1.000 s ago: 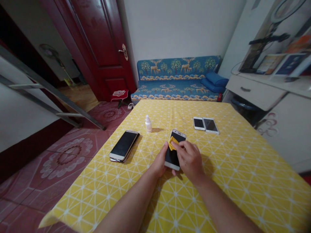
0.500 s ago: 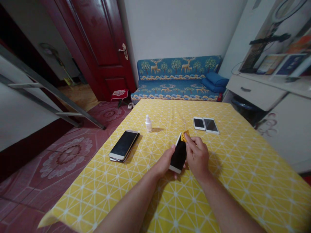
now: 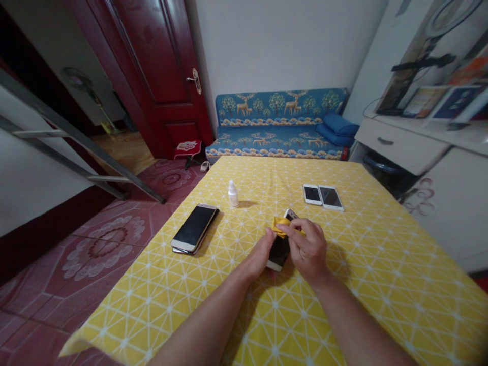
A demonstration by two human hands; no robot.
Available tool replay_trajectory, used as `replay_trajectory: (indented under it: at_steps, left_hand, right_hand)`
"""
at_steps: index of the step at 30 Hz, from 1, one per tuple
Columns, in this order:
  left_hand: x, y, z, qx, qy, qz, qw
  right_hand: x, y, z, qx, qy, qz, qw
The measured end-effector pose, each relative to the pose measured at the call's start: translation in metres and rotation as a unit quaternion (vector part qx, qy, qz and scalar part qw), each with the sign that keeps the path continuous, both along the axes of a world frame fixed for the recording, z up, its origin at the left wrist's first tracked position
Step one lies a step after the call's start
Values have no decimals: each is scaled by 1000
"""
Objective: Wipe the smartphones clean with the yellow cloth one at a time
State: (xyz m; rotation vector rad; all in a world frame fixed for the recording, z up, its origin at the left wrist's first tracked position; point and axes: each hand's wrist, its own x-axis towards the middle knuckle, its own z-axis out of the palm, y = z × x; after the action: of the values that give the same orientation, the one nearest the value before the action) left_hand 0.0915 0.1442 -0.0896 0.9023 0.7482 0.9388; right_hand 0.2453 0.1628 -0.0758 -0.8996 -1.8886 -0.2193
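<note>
A smartphone (image 3: 279,251) with a dark screen and pale ends is gripped along its left edge by my left hand (image 3: 262,252), whose other fingers are hidden under it. My right hand (image 3: 308,245) pinches a yellow cloth (image 3: 281,226) and presses it on the screen's left side, near my left thumb. Part of the phone's upper end shows beyond the cloth. To the left lies a large phone (image 3: 195,225), screen up, stacked on another one. A small white bottle (image 3: 233,194) stands upright behind my hands.
Two white phones (image 3: 312,194) lie side by side at the table's back right. A yellow patterned cloth covers the table (image 3: 244,310). Beyond it stands a blue sofa (image 3: 274,133); a white cabinet (image 3: 404,142) is on the right, a metal ladder (image 3: 76,137) on the left.
My right hand has moved the yellow cloth from the phone's upper right area to the left edge of its screen. The phone's top corner now shows. My left hand keeps its grip.
</note>
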Motion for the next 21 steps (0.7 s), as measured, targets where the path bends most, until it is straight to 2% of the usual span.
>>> replay_trajectory:
  at_steps: [4,6,9,14,18,21]
  left_hand:
    - [1,0,-9,-1,-19,34,999]
    - [2,3,-11,-23,-19,44,999]
    - [2,6,-6,-66,-48,43,996]
    - [0,10,9,-46,-166,75,982]
    - [-3,11,9,-61,-164,73,982]
    - [-5,13,8,-88,-155,108,978]
  right_hand:
    - [-7,-7,1,-9,-14,24,1000]
    - [-12,-11,2,-14,-20,48,999]
    - [-18,-16,4,-14,-22,79,997]
    - [-22,-18,5,-14,-31,108,994]
    - [-22,-18,3,-13,-32,119,992]
    - [-21,-18,1,-22,-37,125,991]
